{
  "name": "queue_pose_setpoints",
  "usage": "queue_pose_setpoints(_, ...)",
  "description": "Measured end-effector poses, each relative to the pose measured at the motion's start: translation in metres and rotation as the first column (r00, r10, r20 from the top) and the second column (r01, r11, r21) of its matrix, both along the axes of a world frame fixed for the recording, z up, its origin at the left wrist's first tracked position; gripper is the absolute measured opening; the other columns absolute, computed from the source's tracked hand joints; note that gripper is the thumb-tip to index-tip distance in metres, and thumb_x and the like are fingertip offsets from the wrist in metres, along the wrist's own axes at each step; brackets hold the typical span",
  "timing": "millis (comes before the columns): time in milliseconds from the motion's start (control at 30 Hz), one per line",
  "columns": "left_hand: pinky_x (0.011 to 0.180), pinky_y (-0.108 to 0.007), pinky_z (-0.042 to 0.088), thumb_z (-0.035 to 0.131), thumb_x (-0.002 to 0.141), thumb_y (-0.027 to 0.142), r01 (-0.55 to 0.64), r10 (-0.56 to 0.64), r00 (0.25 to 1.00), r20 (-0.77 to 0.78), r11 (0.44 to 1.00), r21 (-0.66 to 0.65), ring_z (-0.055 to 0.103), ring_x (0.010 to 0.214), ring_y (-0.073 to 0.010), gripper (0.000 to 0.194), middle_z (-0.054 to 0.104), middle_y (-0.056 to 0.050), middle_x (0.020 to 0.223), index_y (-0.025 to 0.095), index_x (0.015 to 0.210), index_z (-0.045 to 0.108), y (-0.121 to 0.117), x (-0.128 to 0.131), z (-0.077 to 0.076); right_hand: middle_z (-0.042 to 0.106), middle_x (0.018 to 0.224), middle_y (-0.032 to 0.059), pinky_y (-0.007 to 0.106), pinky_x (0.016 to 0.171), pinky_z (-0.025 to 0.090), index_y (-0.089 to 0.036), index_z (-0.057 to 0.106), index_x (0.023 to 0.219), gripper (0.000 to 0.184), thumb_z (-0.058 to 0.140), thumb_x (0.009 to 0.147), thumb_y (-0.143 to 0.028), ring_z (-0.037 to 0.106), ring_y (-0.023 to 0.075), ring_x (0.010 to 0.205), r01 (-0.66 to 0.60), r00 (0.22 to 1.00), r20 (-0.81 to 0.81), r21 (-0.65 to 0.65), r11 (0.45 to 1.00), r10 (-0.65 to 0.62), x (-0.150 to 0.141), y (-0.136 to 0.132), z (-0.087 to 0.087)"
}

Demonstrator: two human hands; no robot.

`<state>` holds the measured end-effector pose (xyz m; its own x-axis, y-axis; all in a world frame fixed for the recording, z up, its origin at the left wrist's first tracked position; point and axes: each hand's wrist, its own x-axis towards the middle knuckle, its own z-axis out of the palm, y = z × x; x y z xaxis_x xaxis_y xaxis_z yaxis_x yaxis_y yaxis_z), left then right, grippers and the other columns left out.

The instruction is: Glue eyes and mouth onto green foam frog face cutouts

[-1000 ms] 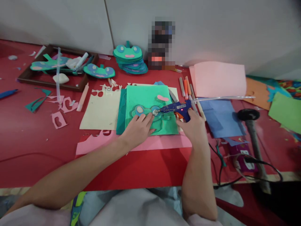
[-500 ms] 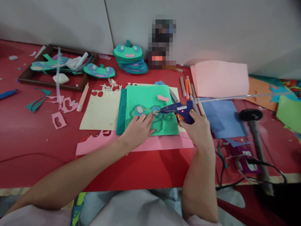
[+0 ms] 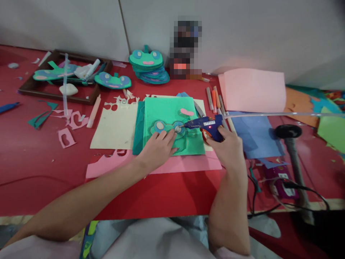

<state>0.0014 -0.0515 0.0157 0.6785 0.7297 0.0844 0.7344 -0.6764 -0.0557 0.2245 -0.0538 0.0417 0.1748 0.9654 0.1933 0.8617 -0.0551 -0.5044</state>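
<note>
My right hand (image 3: 229, 145) is wrapped round a blue glue gun (image 3: 214, 126) with a small red light on its side. A long clear glue stick (image 3: 258, 114) sticks out of its back. The nozzle points left, at the right eye of a green foam frog face (image 3: 168, 127). This face has two blue eyes with pale centres and lies on a green foam sheet (image 3: 168, 108). My left hand (image 3: 160, 144) lies over its lower part, fingers stretched out and pressing down, thumb apart. A pink mouth-shaped piece (image 3: 187, 112) rests above it on the sheet.
Finished frog faces stand in a stack (image 3: 148, 66) by the wall, left of a blurred patch. A brown frame (image 3: 58, 96) with pens is at the left. Several markers (image 3: 214, 99), pink sheets (image 3: 254, 90), blue foam (image 3: 257, 135) and a hammer-like tool (image 3: 293, 154) lie right, with cables nearby.
The glue gun's nozzle has drawn back slightly to the right from the eye, and the rear end of the glue stick has dipped. My left hand stays in place.
</note>
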Motion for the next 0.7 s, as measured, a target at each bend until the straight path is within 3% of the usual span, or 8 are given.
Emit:
queue_pose_setpoints(300, 0.077, -0.038, 0.041, 0.024, 0.096, 0.035, 0.003, -0.003, 1.000, -0.017, 1.000, 0.009, 0.049, 0.101, -0.0260, 0.051, 0.046, -0.013, 0.136, 0.006, 0.133, 0.042, 0.0002, -0.0003, 0.0010, 0.061, 0.068, 0.0032, 0.027, 0.057, 0.037, -0.018, 0.059, 0.070, 0.010, 0.062, 0.066, -0.026, 0.053, 0.0160, 0.060, 0.032, 0.998, 0.057, -0.018, 0.999, -0.031, -0.0008, -0.0017, 0.0046)
queue_pose_setpoints(700, 0.077, -0.038, 0.041, 0.025, 0.095, 0.036, 0.005, -0.005, 1.000, -0.010, 1.000, 0.011, 0.049, 0.100, -0.0251, 0.050, 0.047, -0.012, 0.135, 0.007, 0.132, 0.043, -0.0003, -0.0007, 0.0014, 0.064, 0.075, 0.0062, 0.028, 0.059, 0.039, -0.016, 0.063, 0.077, 0.017, 0.061, 0.066, -0.029, 0.055, 0.0184, 0.065, 0.033, 0.997, 0.070, -0.014, 0.999, -0.032, 0.0025, 0.0009, -0.0025)
